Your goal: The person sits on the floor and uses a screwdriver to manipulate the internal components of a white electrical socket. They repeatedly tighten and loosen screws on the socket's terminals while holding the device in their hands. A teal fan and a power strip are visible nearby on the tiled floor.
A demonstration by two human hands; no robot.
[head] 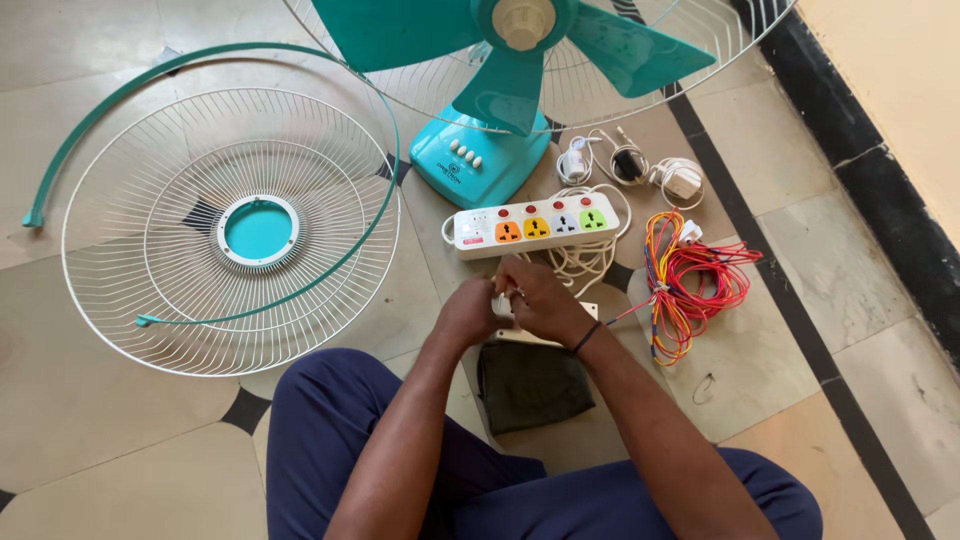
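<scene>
Hands on a white plug, frame centre.
I see my left hand [468, 312] and right hand [540, 300] both pinched shut around the plug [503, 305], below the power strip [532, 224].

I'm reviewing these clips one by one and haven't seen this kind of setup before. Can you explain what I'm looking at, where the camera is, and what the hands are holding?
There is no machine here: a person sits on a tiled floor, and the single picture comes from a camera worn on their head, looking down at their own arms and lap.

The left hand and right hand meet over a small white part, mostly hidden by the fingers, so I cannot tell what it is or which hand has the grip.

On the floor: a teal fan with its front guard off, the white wire guard with a teal rim ring lying on it, a power strip with coloured sockets, white chargers, a bundle of red, orange and yellow wires, and a dark pouch just below the hands.
</scene>
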